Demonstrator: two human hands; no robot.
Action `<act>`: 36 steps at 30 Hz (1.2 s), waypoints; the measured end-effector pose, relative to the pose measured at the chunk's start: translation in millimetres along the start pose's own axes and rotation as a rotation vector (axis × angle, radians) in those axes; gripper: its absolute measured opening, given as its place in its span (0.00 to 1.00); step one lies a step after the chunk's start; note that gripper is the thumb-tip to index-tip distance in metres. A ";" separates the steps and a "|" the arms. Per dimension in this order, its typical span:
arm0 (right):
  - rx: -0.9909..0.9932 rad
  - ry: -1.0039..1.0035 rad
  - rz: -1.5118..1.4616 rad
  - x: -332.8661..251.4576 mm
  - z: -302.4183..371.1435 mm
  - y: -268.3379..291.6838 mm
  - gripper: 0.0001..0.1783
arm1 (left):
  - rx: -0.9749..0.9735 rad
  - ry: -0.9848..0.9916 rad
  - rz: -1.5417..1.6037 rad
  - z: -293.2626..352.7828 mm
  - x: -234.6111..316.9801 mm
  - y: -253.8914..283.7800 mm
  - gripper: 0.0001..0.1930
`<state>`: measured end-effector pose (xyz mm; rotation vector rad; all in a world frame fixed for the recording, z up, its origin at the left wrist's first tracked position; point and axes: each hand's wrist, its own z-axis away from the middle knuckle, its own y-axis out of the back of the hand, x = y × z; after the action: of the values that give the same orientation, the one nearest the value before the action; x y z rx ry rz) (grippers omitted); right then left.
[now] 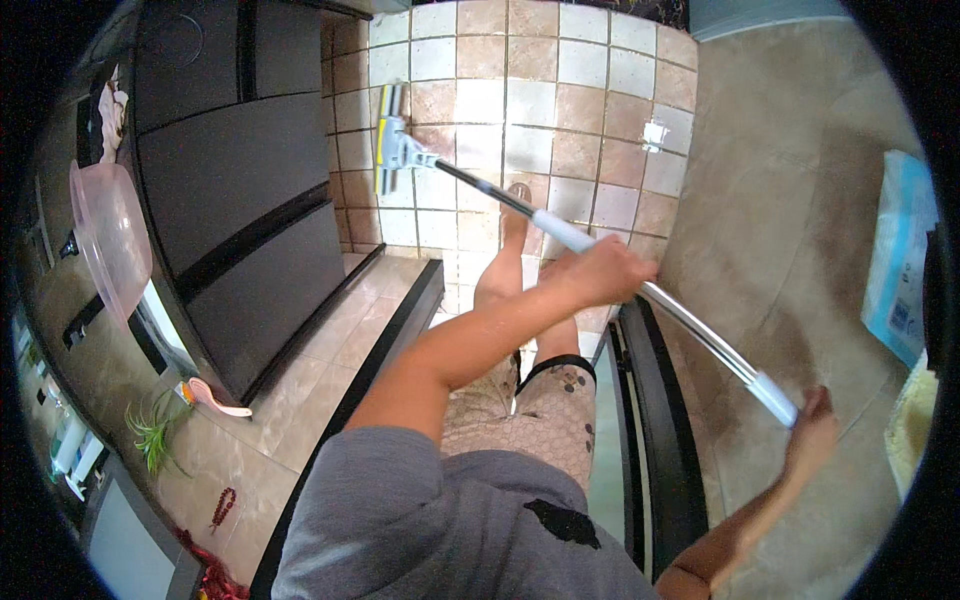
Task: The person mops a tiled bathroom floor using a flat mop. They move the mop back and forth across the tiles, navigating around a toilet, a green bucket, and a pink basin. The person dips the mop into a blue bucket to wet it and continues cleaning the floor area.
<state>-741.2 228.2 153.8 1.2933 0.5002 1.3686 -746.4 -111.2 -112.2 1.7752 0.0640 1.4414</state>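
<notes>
A sponge mop (485, 185) with a grey head and a yellow sponge strip slants across the view, its head at the upper left over the checkered tiles (480, 100). My left hand (612, 270) is closed around the pole, just below a pale grip sleeve. Farther down, at the right, my right hand (815, 418) wraps the handle's pale end. The mop head looks tilted on its side, and I cannot tell whether its sponge presses on the tiles. My sandalled foot (518, 196) stands on the tiles below the pole.
Dark drawers (240, 200) stand at the left, with a clear pinkish basin (112, 235) beside them. Black door frames (660, 420) flank my body. A pink-handled brush (215, 398), a green plant (150, 436) and red beads (223, 508) are lower left. A blue-white package (895, 260) is far right.
</notes>
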 end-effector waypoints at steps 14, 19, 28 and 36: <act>-0.219 0.382 -0.539 -297.4 0.4 -60.2 0.22 | -0.158 0.578 -0.694 95.3 -235.3 128.3 0.05; -0.178 0.229 -0.624 -220.1 7.1 -49.6 0.20 | -0.087 0.395 -0.597 54.5 -180.7 83.8 0.04; -0.183 -0.093 -0.150 -57.0 58.6 -28.2 0.19 | -0.158 0.095 -0.218 2.7 -26.4 9.4 0.02; -0.043 0.101 -0.276 -187.5 44.2 -58.7 0.21 | -0.209 0.232 -0.341 32.4 -139.0 91.9 0.07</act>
<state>-721.8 62.0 41.8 1.0795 0.6876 1.2095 -807.2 -260.5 -165.4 1.3487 0.3109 1.3426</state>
